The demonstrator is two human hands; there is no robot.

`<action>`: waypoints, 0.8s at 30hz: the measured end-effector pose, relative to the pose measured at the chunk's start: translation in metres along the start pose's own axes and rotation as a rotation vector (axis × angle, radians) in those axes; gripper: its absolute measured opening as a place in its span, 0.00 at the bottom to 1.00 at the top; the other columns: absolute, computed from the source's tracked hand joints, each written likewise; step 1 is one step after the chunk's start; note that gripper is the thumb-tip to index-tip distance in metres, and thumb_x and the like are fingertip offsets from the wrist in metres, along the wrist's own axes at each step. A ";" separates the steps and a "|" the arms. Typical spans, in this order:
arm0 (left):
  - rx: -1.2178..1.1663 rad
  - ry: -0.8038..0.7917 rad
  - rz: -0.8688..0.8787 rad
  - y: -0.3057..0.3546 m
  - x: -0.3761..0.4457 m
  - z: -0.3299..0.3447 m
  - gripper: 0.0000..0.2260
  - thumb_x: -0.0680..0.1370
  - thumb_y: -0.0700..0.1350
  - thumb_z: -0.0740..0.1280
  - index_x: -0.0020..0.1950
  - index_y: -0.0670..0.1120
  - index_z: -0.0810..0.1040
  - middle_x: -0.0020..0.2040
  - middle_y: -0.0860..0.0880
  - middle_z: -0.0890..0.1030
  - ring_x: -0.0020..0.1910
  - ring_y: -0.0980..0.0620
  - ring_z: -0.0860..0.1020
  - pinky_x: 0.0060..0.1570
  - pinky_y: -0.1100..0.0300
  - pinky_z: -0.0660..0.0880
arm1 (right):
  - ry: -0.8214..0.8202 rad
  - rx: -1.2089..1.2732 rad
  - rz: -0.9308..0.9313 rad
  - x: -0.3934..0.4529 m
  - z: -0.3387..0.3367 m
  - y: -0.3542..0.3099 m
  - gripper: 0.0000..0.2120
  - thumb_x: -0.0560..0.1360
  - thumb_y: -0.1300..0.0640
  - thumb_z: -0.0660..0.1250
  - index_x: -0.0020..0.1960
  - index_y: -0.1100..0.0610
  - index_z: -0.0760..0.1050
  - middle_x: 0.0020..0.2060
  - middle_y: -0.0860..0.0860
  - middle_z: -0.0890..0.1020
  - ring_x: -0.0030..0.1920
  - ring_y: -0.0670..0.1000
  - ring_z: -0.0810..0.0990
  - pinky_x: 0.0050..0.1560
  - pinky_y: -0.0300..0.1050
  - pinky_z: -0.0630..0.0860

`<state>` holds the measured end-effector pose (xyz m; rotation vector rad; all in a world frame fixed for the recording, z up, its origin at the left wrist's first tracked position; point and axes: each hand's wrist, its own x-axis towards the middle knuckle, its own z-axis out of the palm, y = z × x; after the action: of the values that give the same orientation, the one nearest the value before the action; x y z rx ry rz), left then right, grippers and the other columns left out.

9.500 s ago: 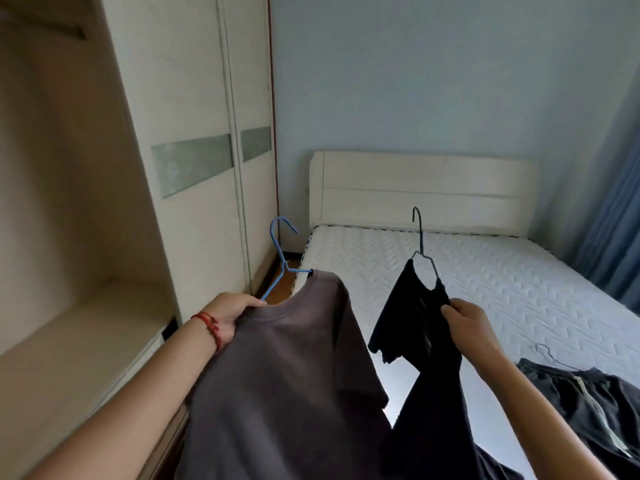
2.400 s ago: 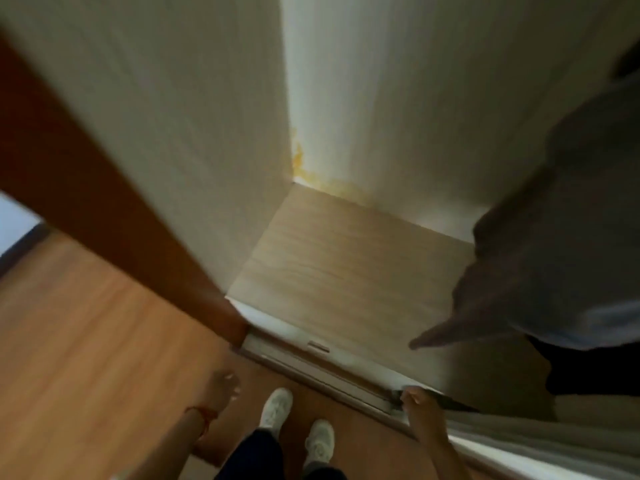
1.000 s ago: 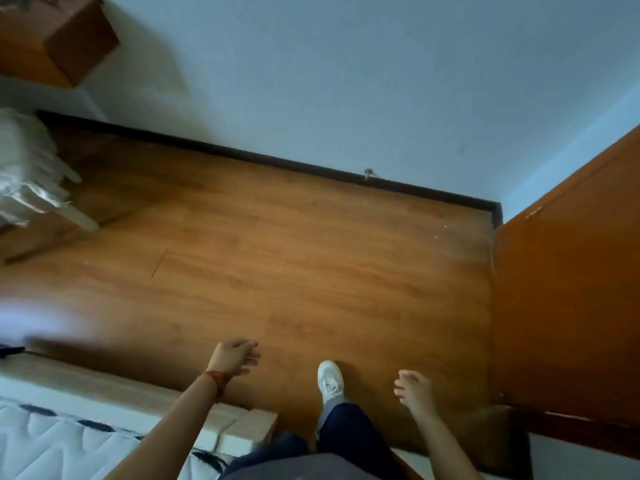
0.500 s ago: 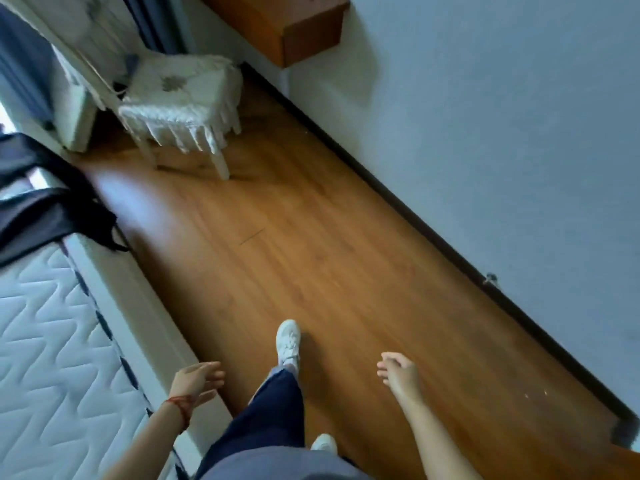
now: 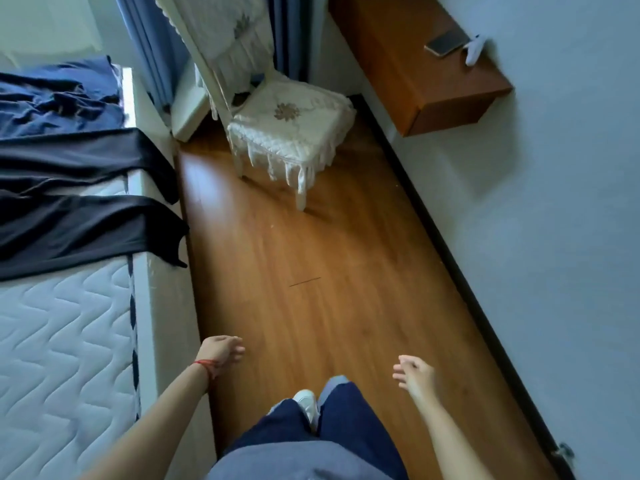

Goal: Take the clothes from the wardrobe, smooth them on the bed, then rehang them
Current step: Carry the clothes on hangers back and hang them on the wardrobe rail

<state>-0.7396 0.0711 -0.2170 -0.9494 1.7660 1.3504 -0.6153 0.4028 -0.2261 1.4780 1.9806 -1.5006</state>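
Black trousers (image 5: pixel 79 223) lie across the foot of the bed (image 5: pixel 62 341), their leg ends hanging over its edge. Beyond them a dark blue garment (image 5: pixel 59 98) lies crumpled on the mattress. My left hand (image 5: pixel 221 351), with a red cord at the wrist, hangs relaxed beside the bed's edge and holds nothing. My right hand (image 5: pixel 414 374) hangs over the wooden floor with loose fingers, also holding nothing. The wardrobe is out of view.
A white chair (image 5: pixel 291 133) with a quilted lace cover stands on the wooden floor (image 5: pixel 311 271) ahead. A brown wall-mounted shelf (image 5: pixel 415 71) carries a phone (image 5: pixel 446 43) and a white object. Blue curtains (image 5: pixel 152 46) hang behind. The wall runs along the right.
The view has swung along the aisle beside the bed, bringing the chair, shelf and garments closer. Both hands stay low and hold nothing.
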 end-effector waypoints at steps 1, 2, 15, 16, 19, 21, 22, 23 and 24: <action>-0.015 -0.003 0.015 0.018 0.007 0.004 0.06 0.78 0.37 0.60 0.43 0.40 0.75 0.33 0.44 0.76 0.22 0.54 0.77 0.27 0.63 0.71 | -0.009 -0.014 -0.005 0.012 0.003 -0.014 0.11 0.78 0.65 0.58 0.56 0.68 0.74 0.44 0.60 0.78 0.41 0.58 0.77 0.36 0.42 0.71; -0.029 -0.002 0.023 0.036 0.015 0.008 0.06 0.78 0.38 0.61 0.42 0.41 0.75 0.33 0.44 0.76 0.19 0.57 0.76 0.28 0.62 0.70 | -0.018 -0.022 -0.006 0.024 0.006 -0.029 0.11 0.78 0.65 0.58 0.56 0.68 0.74 0.44 0.60 0.77 0.42 0.58 0.77 0.36 0.42 0.71; -0.307 0.218 -0.200 0.147 0.109 -0.014 0.09 0.77 0.36 0.61 0.37 0.42 0.73 0.26 0.45 0.74 0.12 0.56 0.67 0.22 0.71 0.62 | -0.301 -0.365 -0.110 0.193 0.113 -0.278 0.11 0.78 0.65 0.57 0.54 0.68 0.76 0.39 0.57 0.78 0.32 0.50 0.75 0.32 0.38 0.69; -0.338 0.233 -0.206 0.156 0.113 -0.020 0.09 0.77 0.36 0.61 0.37 0.42 0.74 0.25 0.45 0.74 0.12 0.56 0.67 0.20 0.72 0.63 | -0.323 -0.399 -0.136 0.202 0.129 -0.303 0.11 0.77 0.65 0.58 0.53 0.68 0.76 0.40 0.59 0.77 0.32 0.49 0.74 0.30 0.37 0.70; -0.413 0.277 -0.215 0.184 0.122 -0.035 0.06 0.77 0.37 0.62 0.40 0.42 0.75 0.31 0.43 0.76 0.14 0.57 0.71 0.19 0.73 0.65 | -0.394 -0.476 -0.217 0.219 0.178 -0.374 0.08 0.77 0.64 0.58 0.51 0.64 0.76 0.38 0.57 0.77 0.31 0.48 0.74 0.22 0.28 0.69; -0.485 0.308 -0.199 0.204 0.132 -0.047 0.05 0.77 0.38 0.63 0.42 0.42 0.75 0.33 0.43 0.76 0.15 0.58 0.72 0.20 0.72 0.66 | -0.445 -0.488 -0.260 0.228 0.216 -0.416 0.06 0.77 0.64 0.59 0.48 0.62 0.75 0.33 0.53 0.77 0.31 0.48 0.74 0.22 0.29 0.69; -0.510 0.318 -0.193 0.213 0.138 -0.053 0.05 0.76 0.39 0.63 0.42 0.42 0.75 0.33 0.44 0.76 0.16 0.58 0.72 0.20 0.71 0.66 | -0.466 -0.503 -0.283 0.231 0.235 -0.436 0.06 0.77 0.64 0.59 0.47 0.61 0.75 0.32 0.52 0.77 0.30 0.48 0.75 0.24 0.32 0.70; -0.527 0.327 -0.194 0.221 0.146 -0.061 0.05 0.77 0.39 0.63 0.42 0.42 0.75 0.33 0.44 0.76 0.16 0.59 0.72 0.19 0.71 0.67 | -0.481 -0.525 -0.303 0.237 0.255 -0.453 0.05 0.77 0.63 0.60 0.47 0.60 0.75 0.32 0.51 0.77 0.30 0.48 0.76 0.27 0.35 0.71; -0.545 0.341 -0.199 0.229 0.154 -0.070 0.05 0.77 0.39 0.63 0.41 0.43 0.75 0.33 0.44 0.76 0.15 0.59 0.72 0.19 0.71 0.67 | -0.493 -0.553 -0.319 0.242 0.276 -0.468 0.06 0.76 0.63 0.61 0.47 0.60 0.76 0.31 0.51 0.77 0.30 0.48 0.76 0.29 0.37 0.71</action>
<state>-1.0203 0.0251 -0.2329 -1.6890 1.4990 1.6445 -1.2057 0.3316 -0.2465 0.5322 2.1208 -1.1275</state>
